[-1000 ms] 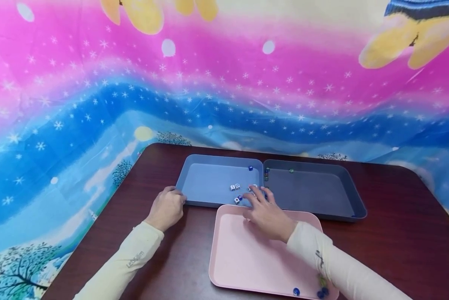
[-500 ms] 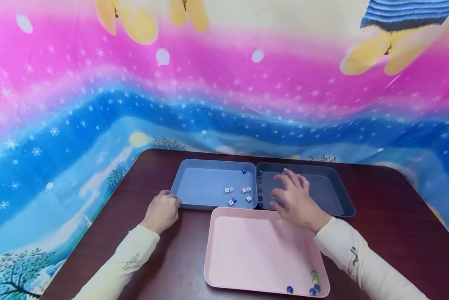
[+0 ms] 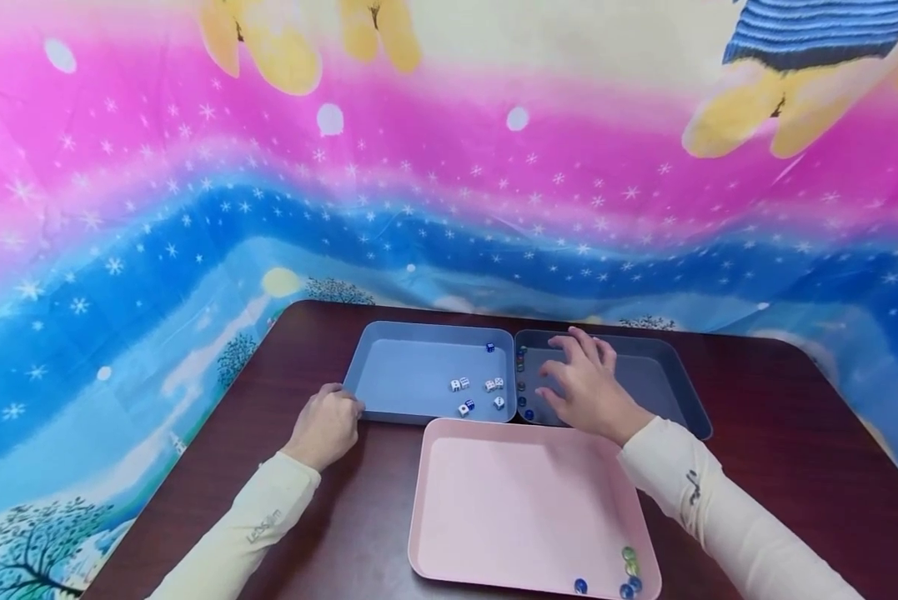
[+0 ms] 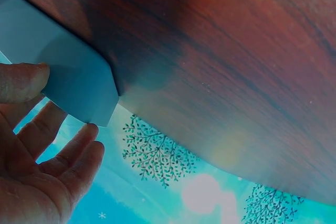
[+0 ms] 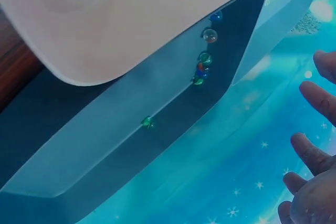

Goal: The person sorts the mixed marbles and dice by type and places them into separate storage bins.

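Observation:
My left hand point(image 3: 324, 427) grips the left end of the blue-grey tray point(image 3: 396, 333); in the left wrist view its thumb point(image 4: 26, 81) lies over the tray's wall, with fingers at the other side. Over the dark grey tray point(image 3: 666, 383) hovers my right hand point(image 3: 587, 383), fingers spread and slightly bent, nothing between them. Several glass marbles point(image 3: 521, 387) line that tray's left side, and a green marble point(image 5: 147, 123) lies by a wall in the right wrist view. White dice point(image 3: 459, 384) and blue dice point(image 3: 490, 347) sit in the blue-grey tray.
A pink tray point(image 3: 524, 500) stands nearest me, up against the other two trays. Its front right corner holds green marbles point(image 3: 629, 554) and blue marbles point(image 3: 627, 590). Behind the dark wooden table point(image 3: 283, 367) hangs a colourful snow-patterned cloth point(image 3: 343, 183).
My right hand has moved right, from above the dice in the blue-grey tray to over the dark tray, uncovering the dice. My left hand keeps its grip on the tray's end.

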Motion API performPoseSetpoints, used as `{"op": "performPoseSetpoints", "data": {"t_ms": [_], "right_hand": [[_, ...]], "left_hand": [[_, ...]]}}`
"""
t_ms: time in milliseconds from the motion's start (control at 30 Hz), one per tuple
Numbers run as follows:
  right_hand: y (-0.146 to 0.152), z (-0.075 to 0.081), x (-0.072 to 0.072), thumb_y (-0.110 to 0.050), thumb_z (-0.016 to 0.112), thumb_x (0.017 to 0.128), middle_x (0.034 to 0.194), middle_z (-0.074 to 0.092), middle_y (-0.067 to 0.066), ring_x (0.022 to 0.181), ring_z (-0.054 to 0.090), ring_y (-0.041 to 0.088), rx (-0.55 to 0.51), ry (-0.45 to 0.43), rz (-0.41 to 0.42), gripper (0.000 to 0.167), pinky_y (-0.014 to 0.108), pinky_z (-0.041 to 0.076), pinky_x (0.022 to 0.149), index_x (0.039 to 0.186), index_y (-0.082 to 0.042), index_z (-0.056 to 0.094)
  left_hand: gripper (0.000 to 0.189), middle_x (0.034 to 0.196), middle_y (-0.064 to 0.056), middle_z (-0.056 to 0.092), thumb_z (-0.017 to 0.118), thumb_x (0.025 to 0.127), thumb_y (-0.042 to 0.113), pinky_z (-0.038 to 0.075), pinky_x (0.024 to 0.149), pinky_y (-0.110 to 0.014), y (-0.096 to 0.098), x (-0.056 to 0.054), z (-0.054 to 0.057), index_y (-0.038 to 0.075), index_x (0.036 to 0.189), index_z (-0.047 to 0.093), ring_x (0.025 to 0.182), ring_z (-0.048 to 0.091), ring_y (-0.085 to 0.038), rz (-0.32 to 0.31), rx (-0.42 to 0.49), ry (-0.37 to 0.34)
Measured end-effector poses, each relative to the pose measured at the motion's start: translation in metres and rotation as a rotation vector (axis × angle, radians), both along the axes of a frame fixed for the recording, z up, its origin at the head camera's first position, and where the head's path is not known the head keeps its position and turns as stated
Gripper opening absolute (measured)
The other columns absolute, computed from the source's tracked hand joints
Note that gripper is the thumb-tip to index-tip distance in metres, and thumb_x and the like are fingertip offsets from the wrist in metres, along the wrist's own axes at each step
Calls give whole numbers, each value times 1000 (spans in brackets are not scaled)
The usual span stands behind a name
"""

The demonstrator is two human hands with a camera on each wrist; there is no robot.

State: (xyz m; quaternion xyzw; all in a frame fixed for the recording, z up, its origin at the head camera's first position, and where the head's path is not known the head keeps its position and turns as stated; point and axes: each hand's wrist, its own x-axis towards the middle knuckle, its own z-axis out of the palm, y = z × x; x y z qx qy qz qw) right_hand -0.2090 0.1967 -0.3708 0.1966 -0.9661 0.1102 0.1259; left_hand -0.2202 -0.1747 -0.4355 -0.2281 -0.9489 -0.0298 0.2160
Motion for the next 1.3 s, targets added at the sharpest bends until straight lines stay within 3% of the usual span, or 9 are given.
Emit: {"op": "performPoseSetpoints", "data": {"t_ms": [367, 600, 833, 1000, 1300], "right_hand": [[21, -2, 21, -20, 72, 82, 136, 48, 22, 138, 23, 47, 3, -10, -11, 15, 71, 17, 104, 94, -13, 70], [40, -6, 63, -16, 74, 76, 127, 53, 20, 133, 30, 49, 42, 8, 37, 9, 70, 19, 100, 83, -17, 69], [48, -21, 109, -21, 81, 66, 120, 58, 15, 127, 40, 50, 288, -34, 99, 14, 72, 26, 98, 72, -25, 68], [44, -34, 120, -19, 80, 66, 111, 59, 13, 123, 42, 46, 378, -84, 155, 14, 76, 25, 99, 61, -21, 67], [42, -40, 126, -15, 79, 62, 101, 58, 10, 120, 44, 43, 363, -195, 150, 19, 75, 25, 101, 53, -20, 63]], "left_hand": [[17, 73, -9, 72, 62, 77, -2, 59, 81, -44, 0, -1, 0, 7, 70, 74, 86, 69, -31, 5, -2, -3], [16, 73, -9, 72, 63, 78, -1, 59, 81, -45, 2, -1, 2, 6, 70, 74, 86, 69, -32, -1, 9, -13], [14, 73, -10, 73, 64, 78, -1, 59, 82, -46, -1, -3, 1, 6, 72, 75, 86, 69, -32, -5, -3, -26], [15, 74, -10, 72, 62, 78, -1, 59, 79, -46, -2, -3, 2, 6, 71, 74, 87, 68, -34, 12, 5, -28], [15, 74, -9, 72, 63, 78, 0, 59, 79, -46, 1, -2, 1, 6, 70, 74, 88, 68, -34, 2, 2, -30]]}}
